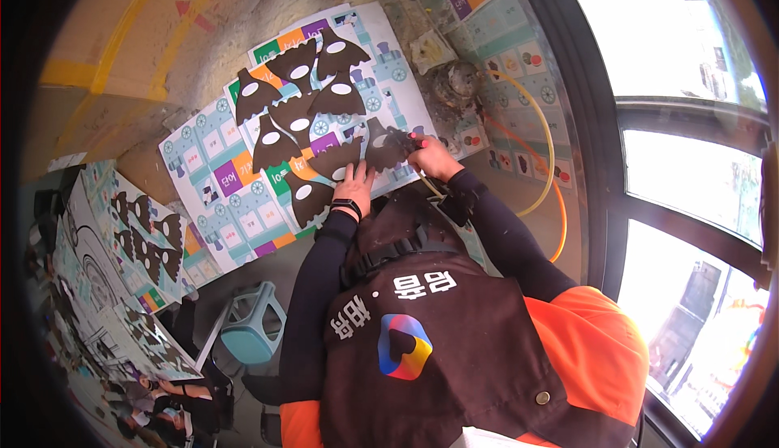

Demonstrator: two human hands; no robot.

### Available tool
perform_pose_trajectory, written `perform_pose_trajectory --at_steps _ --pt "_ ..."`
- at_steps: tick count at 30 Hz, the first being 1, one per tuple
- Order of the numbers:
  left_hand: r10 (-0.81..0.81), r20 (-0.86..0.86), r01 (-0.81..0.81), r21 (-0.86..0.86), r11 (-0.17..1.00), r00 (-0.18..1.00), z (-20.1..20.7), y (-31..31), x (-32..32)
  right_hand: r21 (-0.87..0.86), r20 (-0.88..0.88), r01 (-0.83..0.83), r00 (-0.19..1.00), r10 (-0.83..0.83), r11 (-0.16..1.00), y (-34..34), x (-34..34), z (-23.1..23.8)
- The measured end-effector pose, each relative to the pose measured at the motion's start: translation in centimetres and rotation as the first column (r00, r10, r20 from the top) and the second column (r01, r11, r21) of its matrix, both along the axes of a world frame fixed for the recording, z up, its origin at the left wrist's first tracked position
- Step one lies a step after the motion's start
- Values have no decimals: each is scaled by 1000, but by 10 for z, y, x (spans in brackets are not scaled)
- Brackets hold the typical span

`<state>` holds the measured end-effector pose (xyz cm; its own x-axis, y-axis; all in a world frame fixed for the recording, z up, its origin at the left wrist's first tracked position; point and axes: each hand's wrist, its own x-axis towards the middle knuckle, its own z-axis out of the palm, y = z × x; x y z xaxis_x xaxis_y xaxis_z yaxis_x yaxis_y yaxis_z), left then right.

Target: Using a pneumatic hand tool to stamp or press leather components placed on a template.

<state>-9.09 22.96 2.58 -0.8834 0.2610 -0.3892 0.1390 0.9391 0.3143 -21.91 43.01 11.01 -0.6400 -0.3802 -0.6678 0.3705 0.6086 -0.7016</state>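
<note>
1. Brown cardboard [146, 50] is carrying strips of yellow tape at the far left.
2. Pale blue patterned sheets [195, 156] are spreading flat, overlapping, beneath the work.
3. Blackish-brown cutouts [269, 156] are lying across them, showing narrow necks, flaring bodies, scalloped edges and white ovals.
4. Below, a teal stool [253, 334] is standing, rounded and apparently plastic.
5. The left hand [355, 191] is resting on the edge of one cutout, fingers extended and slightly parted, steadying rather than gripping.
6. A greyer cutout [378, 154] is lying on the sheets between the hands, looking duller than its neighbours.
7. The right hand [436, 158] is curling closed around a dark tool [399, 137] with red parts, over that greyer piece; whether they are touching, I cannot tell.
8. Smooth yellow [550, 140] and orange hoses are curving at right.
</note>
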Motion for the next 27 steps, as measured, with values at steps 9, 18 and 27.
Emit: perform_pose_trajectory --at_steps 9,18,27 --pt "12 48 -11 -12 1000 999 3 1 0 -75 -36 4 999 -7 997 2 6 -9" --pt "17 43 -17 2 1000 999 -2 3 1 91 -154 53 987 -39 994 11 7 -15" --pt "15 45 -14 -12 1000 999 1 3 1 64 -225 76 972 -60 995 21 10 -25"
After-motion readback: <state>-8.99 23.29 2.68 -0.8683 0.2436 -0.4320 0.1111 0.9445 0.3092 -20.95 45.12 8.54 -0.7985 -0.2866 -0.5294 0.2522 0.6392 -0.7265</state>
